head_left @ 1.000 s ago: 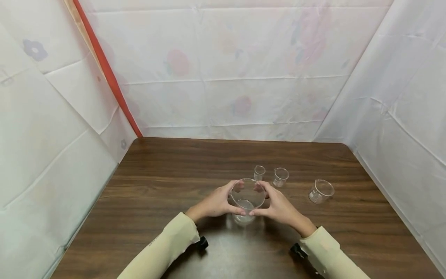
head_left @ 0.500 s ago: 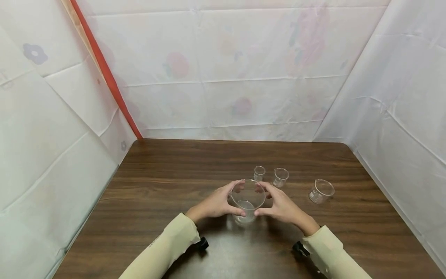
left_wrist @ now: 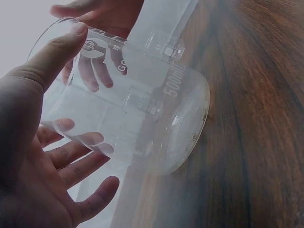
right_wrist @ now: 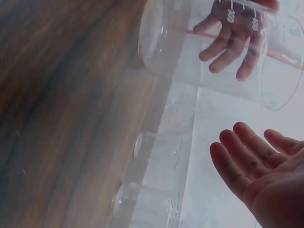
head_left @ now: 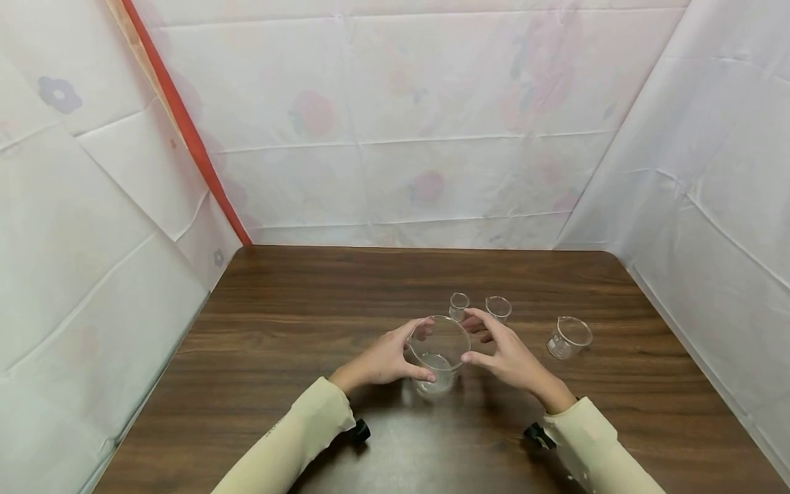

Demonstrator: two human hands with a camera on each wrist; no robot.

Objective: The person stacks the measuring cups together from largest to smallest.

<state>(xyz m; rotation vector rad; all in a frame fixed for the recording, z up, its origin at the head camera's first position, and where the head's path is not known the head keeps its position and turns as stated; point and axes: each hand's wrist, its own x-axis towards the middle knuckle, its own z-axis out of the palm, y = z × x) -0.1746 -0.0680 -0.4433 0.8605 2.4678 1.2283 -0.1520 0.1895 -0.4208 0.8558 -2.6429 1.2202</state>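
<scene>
A large clear glass beaker (head_left: 437, 385), marked 500 ml in the left wrist view, stands upright on the table in front of the person. The left hand (head_left: 390, 355) holds its left side near the rim, thumb on the near side and fingers behind the glass. To the right of the beaker is the right hand (head_left: 507, 351), its fingers loosely extended and nothing in its grasp. In the right wrist view a gap shows between the right fingers (right_wrist: 237, 159) and the glass.
Behind the hands stand a tiny beaker (head_left: 459, 304) and a small beaker (head_left: 498, 307), the latter partly hidden by the right hand. A medium beaker (head_left: 569, 339) is farther right. Sheets with faded prints (head_left: 395, 123) enclose the dark wooden table (head_left: 296, 302) at the back and sides.
The right hand has come off the large beaker and moved right, its fingers spreading. The left hand and the beaker have stayed in place.
</scene>
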